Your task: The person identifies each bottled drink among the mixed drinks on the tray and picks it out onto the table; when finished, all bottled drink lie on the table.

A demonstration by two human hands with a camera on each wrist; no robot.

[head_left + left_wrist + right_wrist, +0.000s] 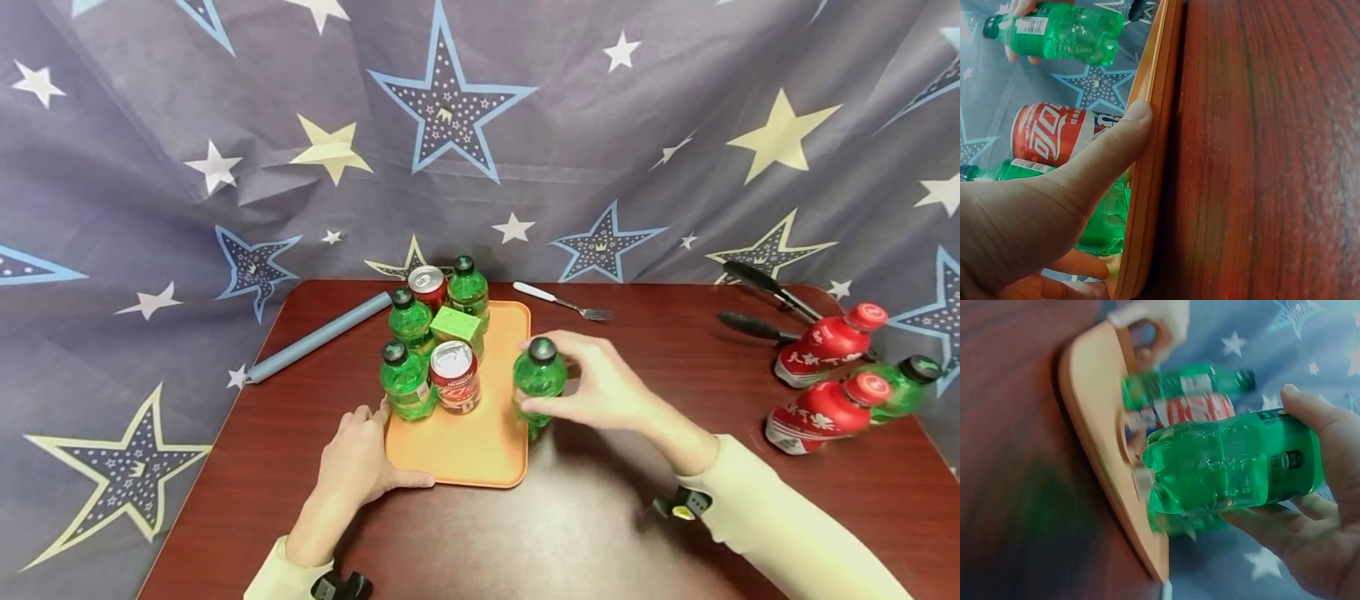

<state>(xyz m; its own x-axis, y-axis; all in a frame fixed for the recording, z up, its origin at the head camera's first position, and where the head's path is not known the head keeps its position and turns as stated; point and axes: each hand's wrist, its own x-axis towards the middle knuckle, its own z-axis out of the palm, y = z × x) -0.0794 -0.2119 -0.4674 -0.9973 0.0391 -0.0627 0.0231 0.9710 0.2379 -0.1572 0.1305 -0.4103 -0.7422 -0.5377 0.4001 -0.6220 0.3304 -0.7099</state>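
My right hand (pixel 600 387) grips a green bottle (pixel 540 379) with a black cap, held upright at the right edge of the orange tray (pixel 495 450). In the right wrist view that bottle (pixel 1229 462) is raised, its base showing. My left hand (pixel 356 458) holds the tray's near left corner, thumb along the front rim (pixel 1147 156). On the tray's left and back stand green bottles (pixel 407 383), a red can (pixel 456 379), a green box (pixel 457 325) and another red can (pixel 427 287).
A blue-grey roll (pixel 318 337) lies left of the tray. Behind, to the right, is a white-handled fork (pixel 562 302). At the far right are two red bottles (pixel 821 417), another green bottle (pixel 903 387) and black-tipped tongs (pixel 757 325). A star-patterned cloth hangs behind the table.
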